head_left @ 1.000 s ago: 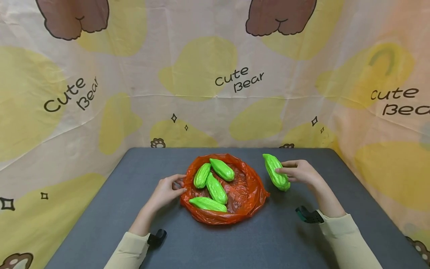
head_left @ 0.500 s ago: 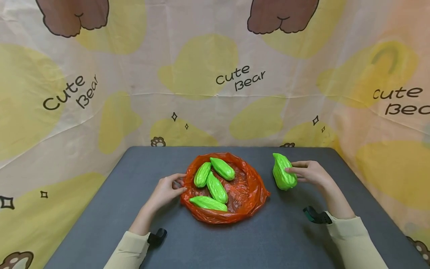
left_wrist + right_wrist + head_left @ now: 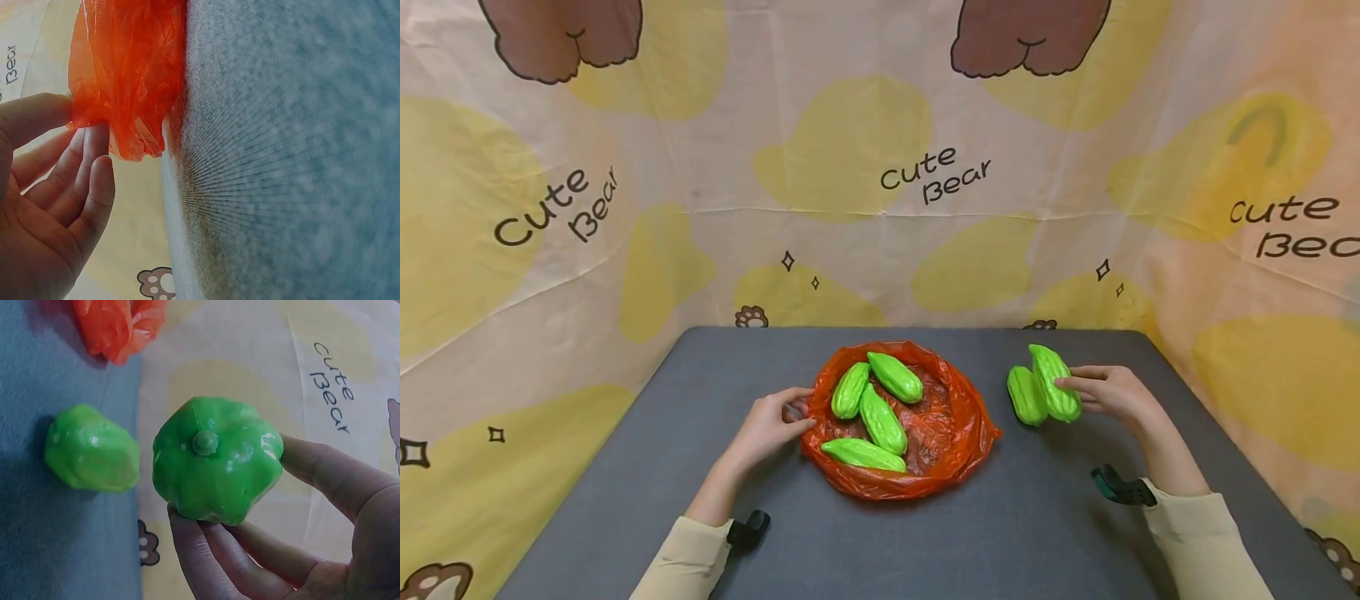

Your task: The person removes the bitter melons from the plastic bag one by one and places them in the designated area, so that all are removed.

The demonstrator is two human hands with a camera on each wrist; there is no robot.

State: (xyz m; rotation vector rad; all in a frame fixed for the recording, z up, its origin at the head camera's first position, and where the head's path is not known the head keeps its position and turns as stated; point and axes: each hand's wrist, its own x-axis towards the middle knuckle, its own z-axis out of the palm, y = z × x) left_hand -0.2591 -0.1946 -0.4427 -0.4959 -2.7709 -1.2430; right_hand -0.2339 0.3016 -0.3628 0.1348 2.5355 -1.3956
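Though partly hidden, the tabletop gourd (image 3: 1024,398)

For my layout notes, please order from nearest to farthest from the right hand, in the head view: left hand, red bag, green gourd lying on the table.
1. Green gourd: right side.
2. Red bag: middle.
3. Left hand: farther left, at the bag's rim.

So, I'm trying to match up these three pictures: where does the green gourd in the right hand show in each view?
Head view: the held gourd is right of centre, in the right hand, just right of a second gourd.
Left wrist view: not in it.
Right wrist view: near the middle, seen end-on.
Shared landmark: the red bag, central in the head view, upper left in both wrist views.
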